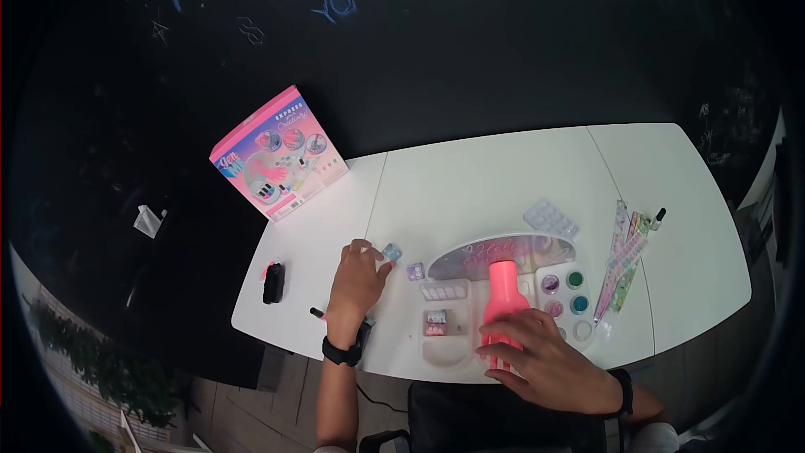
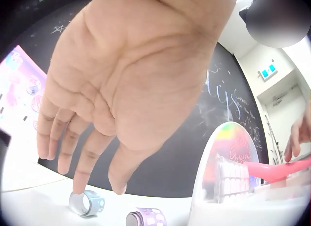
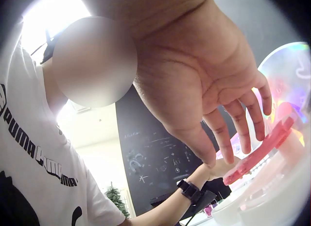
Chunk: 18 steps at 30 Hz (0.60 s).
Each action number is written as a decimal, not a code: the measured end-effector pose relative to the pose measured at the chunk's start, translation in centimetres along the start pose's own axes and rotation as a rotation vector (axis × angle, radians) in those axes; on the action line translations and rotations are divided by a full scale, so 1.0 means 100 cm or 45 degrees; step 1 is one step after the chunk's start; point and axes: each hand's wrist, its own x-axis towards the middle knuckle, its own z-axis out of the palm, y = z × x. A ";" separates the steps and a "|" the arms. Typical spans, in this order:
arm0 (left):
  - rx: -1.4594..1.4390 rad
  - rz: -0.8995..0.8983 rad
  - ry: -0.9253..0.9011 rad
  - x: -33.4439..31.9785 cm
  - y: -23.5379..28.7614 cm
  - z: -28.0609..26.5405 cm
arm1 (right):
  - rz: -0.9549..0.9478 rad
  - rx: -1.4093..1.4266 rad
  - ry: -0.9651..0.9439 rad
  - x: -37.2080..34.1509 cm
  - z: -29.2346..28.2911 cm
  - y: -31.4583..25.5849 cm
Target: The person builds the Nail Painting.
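My left hand [image 1: 357, 283] reaches over the left part of the table, its fingers extended. In the left wrist view, one fingertip overlaps the top of a small light-blue patterned roll [image 2: 87, 203]. A similar purple roll [image 2: 146, 217] lies to the right of it, apart from the fingers. My right hand [image 1: 537, 359] hovers palm down over a pink plastic model hand [image 1: 503, 298], fingers loosely bent and spread. The right wrist view shows its fingertips right by the pink model hand [image 3: 260, 153], without curling round it. The model hand lies on a white manicure station [image 1: 457, 351].
A holographic panel [image 1: 528, 253] stands behind the station, whose right side holds several glitter pots [image 1: 579, 304]. A clear nail tray [image 1: 551, 217] and sticker sheets [image 1: 621, 264] lie beyond. At the left are a pink box [image 1: 281, 155], a black object [image 1: 273, 283] and a polish bottle [image 1: 317, 313].
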 end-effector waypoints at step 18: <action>-0.421 0.014 0.094 -0.024 0.051 -0.043 | 0.021 0.069 0.076 0.003 -0.002 -0.002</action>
